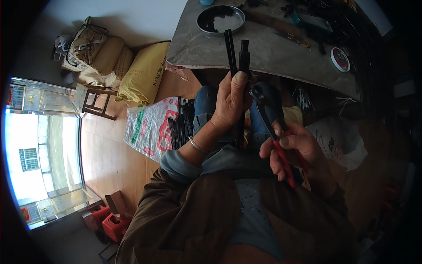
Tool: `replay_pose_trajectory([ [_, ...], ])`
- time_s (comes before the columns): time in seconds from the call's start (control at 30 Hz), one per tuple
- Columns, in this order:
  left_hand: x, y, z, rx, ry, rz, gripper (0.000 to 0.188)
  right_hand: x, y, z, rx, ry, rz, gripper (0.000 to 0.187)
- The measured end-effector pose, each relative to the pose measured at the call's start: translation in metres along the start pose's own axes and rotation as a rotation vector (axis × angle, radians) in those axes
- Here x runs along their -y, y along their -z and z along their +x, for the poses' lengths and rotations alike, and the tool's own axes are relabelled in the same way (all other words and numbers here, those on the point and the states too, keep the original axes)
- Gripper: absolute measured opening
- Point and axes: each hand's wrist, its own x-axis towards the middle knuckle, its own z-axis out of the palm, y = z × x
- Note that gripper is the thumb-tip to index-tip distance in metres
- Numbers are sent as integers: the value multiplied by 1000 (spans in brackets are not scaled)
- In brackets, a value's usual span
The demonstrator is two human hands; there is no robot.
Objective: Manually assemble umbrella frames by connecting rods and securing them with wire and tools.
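My left hand (229, 99) is closed around slim black rod-like pieces (230, 52), held upright above my lap with the thumb pressed across them. A thicker black end (244, 53) stands up beside the slimmer one. What exactly these parts belong to, I cannot make out. In my right hand (307, 141) is a pair of pliers (284, 160) with red handles and a dark rounded head. The fingers curl around the handles, which are spread apart. The pliers' head lies just right of my left hand, close to the black pieces; whether they touch is unclear.
Ahead stands a grey table (193, 48) with a round metal pan (206, 27), a teal tray (310, 21) and a round red-rimmed tin (340, 60). Left of my legs, black rods (178, 130) lie on a white printed sack (145, 127). Yellow sacks (143, 72) lean near a wooden stool (100, 100).
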Motion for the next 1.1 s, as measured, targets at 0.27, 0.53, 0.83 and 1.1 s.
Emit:
replay_pose_trajectory([
  [0.27, 2, -1, 1, 24, -12, -38, 45, 9, 1, 5, 11, 11, -20, 19],
  [0.53, 3, -2, 0, 27, -12, -28, 42, 3, 9, 5, 56, 22, 74, 16],
  [0.83, 4, 0, 0, 38, -21, -47, 41, 21, -6, 0, -12, -47, 39, 12],
  [1.1, 15, -6, 13, -141, -159, 167, 40, -18, -3, 28, -166, 162, -295, 12],
])
